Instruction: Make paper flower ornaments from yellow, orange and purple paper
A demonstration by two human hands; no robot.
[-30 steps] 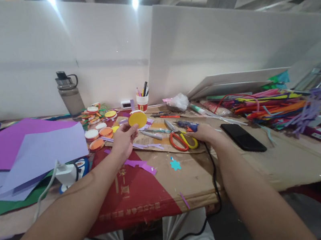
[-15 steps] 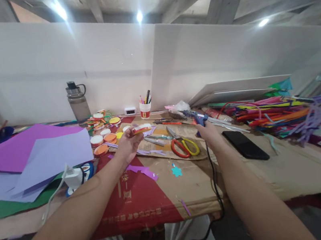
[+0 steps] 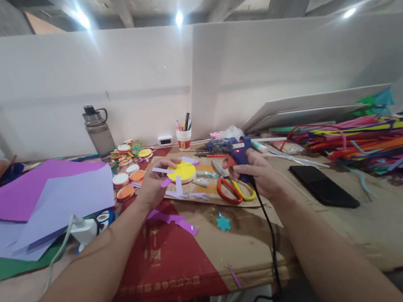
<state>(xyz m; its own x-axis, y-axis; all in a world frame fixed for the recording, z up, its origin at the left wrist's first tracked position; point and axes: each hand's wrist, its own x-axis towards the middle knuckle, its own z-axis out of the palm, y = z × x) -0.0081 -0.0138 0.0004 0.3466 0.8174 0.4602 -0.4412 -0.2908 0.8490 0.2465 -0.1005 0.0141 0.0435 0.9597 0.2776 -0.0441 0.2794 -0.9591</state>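
My left hand point(image 3: 156, 181) grips a round disc point(image 3: 182, 173) by its left edge, its yellow face turned up and its rim white and red. Pale purple paper strips point(image 3: 179, 186) stick out around the disc. In my right hand point(image 3: 260, 170) is a blue hot glue gun point(image 3: 239, 154) with a small red light lit, its nozzle pointing left beyond the disc and apart from it. Below the glue gun lie scissors point(image 3: 230, 191) with one red and one yellow handle. A teal flower-shaped cutout point(image 3: 223, 222) rests on the cardboard nearer to me.
Purple paper sheets point(image 3: 67, 198) and a white plug point(image 3: 85, 230) lie at left. More round discs point(image 3: 126, 192), a water bottle point(image 3: 99, 134) and a pen cup point(image 3: 184, 137) stand behind. A black phone point(image 3: 324, 185) and coloured pipe cleaners point(image 3: 361, 146) are at right. The gun's black cord point(image 3: 272, 242) hangs over the front edge.
The disc in my left hand has turned from edge-on to yellow face up. My right hand has brought the glue gun left and nearer to me. The view has shifted slightly.
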